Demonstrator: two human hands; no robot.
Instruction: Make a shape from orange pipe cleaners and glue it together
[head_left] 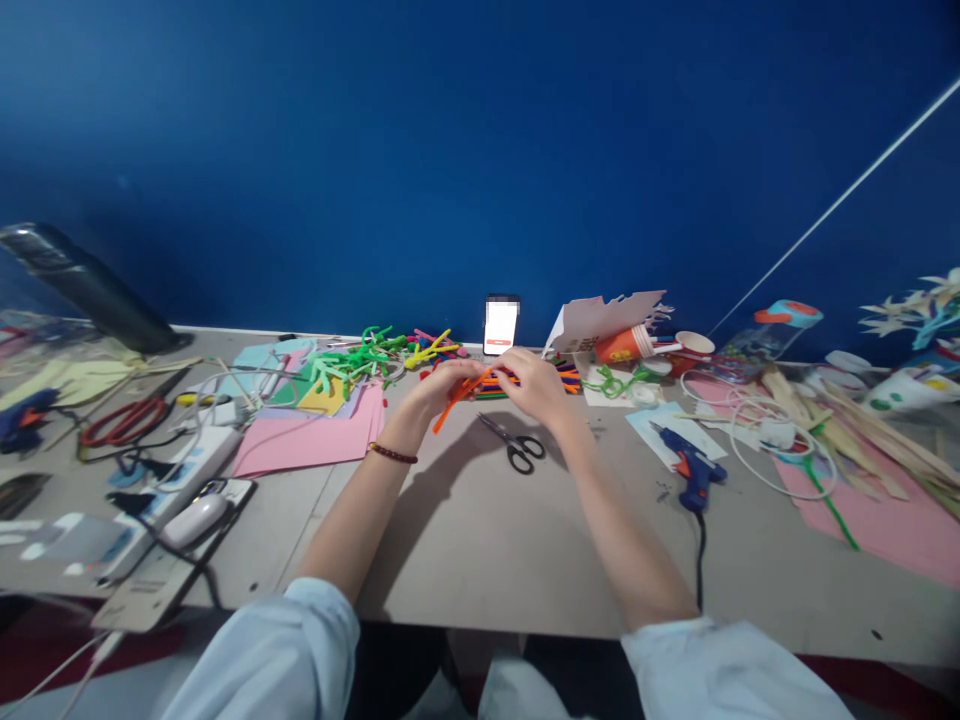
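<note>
The slim, bright-orange stem [453, 406], apparently fuzzy chenille, was held between both hands, beyond and left of the black-handled metal scissors [514, 440]. Its long axis slanted from the right hand [531, 385] past the left hand [444, 384] to a free end left of the scissors' tips. Both hands were pinched on it, the left nearer that loose end, the right just beyond the scissors.

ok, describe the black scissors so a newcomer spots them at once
Find the grey table below the blue wall. In its middle, just this side of the left hand and right hand, lie the black scissors. Two-looped, they stand apart from the held orange strip and, to their right, the blue glue gun.
</note>
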